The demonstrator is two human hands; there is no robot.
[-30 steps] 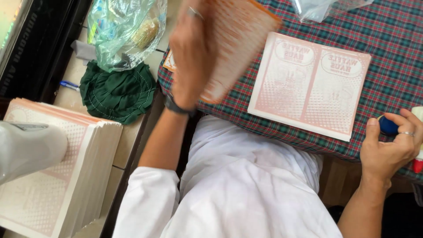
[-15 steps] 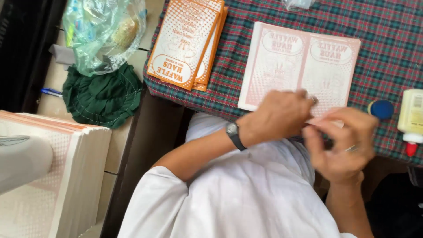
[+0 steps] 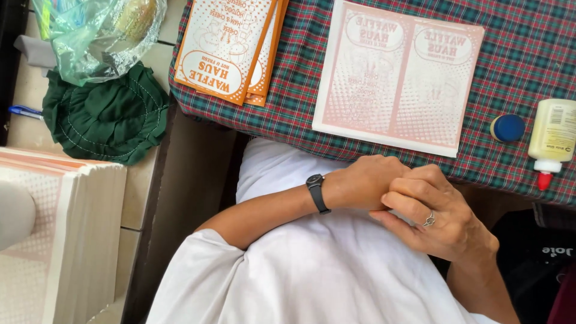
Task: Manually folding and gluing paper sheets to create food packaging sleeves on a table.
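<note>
Left hand (image 3: 366, 183) and right hand (image 3: 441, 219) rest together over the lap, fingers (image 3: 414, 207) loosely curled, gripping nothing. Nearest lies the unfolded pink printed sheet (image 3: 399, 75), flat on the plaid-covered counter (image 3: 516, 66), just beyond the knuckles; blue cap (image 3: 507, 127) and glue bottle (image 3: 553, 139) lie rightward.

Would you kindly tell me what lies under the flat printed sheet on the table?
The flat printed sheet rests on a checked tablecloth, which shows all round it. Anything directly beneath the sheet is covered and cannot be seen.
</note>
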